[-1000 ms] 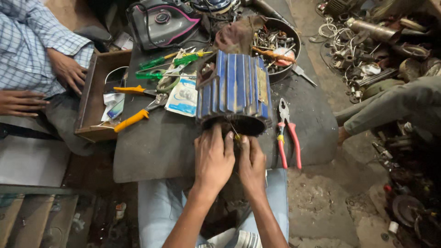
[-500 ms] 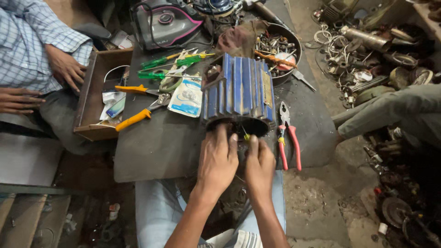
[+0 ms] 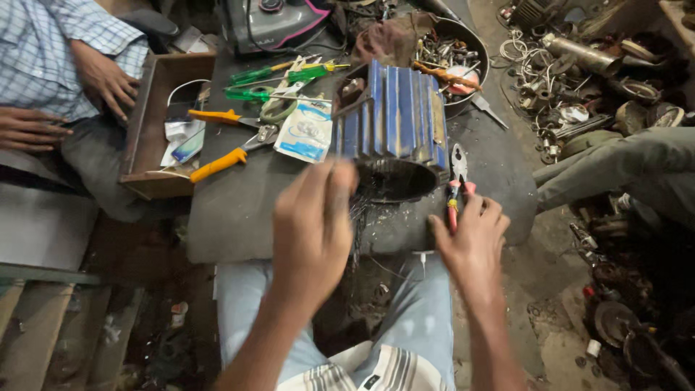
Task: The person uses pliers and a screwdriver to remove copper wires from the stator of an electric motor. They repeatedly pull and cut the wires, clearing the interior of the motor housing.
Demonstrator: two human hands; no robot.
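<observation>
A blue finned motor housing [image 3: 398,119] lies on the dark worktop [image 3: 239,210] with its open end toward me. My left hand [image 3: 315,232] is raised and blurred just in front of that opening, fingers stretched out, with nothing seen in them. Thin dark wires [image 3: 355,217] hang from the opening beside its fingers. My right hand [image 3: 474,242] is at the housing's right, its fingers curled over the handles of the red-handled pliers [image 3: 457,174] that lie on the worktop.
Yellow-handled pliers [image 3: 217,163], green screwdrivers [image 3: 289,76], scissors and a white packet [image 3: 304,134] lie at the left. A wooden drawer [image 3: 148,130] stands beside a seated person [image 3: 43,65]. A metal bowl [image 3: 474,72] of parts sits behind. A grey sleeve [image 3: 615,163] and scrap parts are at the right.
Both hands were together at the housing's opening. My left hand has lifted away and my right hand has moved right onto the red-handled pliers.
</observation>
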